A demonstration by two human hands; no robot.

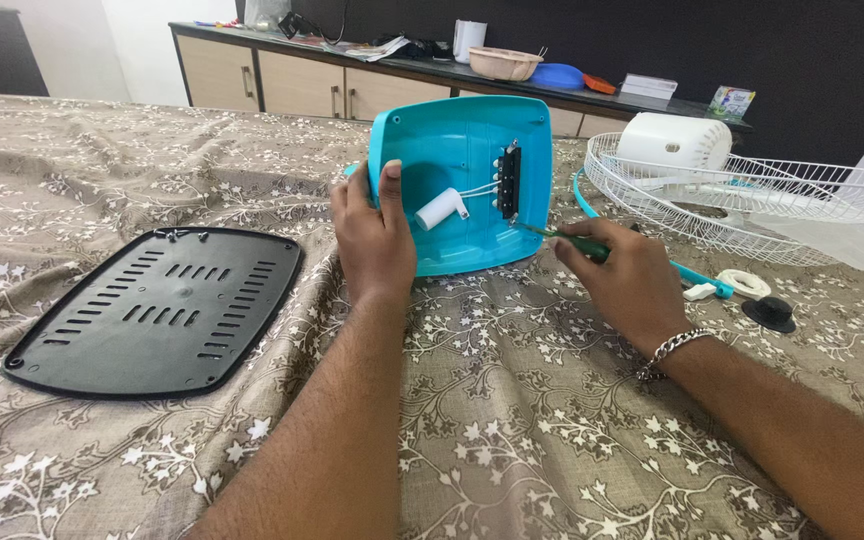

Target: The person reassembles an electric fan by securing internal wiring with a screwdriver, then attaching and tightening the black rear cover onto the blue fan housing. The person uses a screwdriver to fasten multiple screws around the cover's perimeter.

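My left hand (377, 240) grips the left edge of the teal fan base (462, 180), which stands tipped up on its lower edge at the centre of the frame, its hollow underside facing me. My thumb lies inside the shell, the fingers wrap round behind. Inside the base I see a white cylinder (440, 209) with thin white wires running to a black switch block (509, 181) on the right.

My right hand (624, 275) is closed round a green-handled screwdriver (564, 238), right of centre; its tip reaches the lower end of the switch block. A chain bracelet (670, 350) sits on that wrist.

At the left of the frame, the black vented bottom plate (157, 310) lies flat on the floral cloth (512, 410), well apart from the base. At the upper right rests a white wire grille (752, 195) with the white motor housing (674, 142) behind it. Near the right edge lie a white ring (749, 283), a small white piece (698, 292) and a black cap (770, 313). A cabinet (302, 85) with clutter on top runs along the top of the frame.
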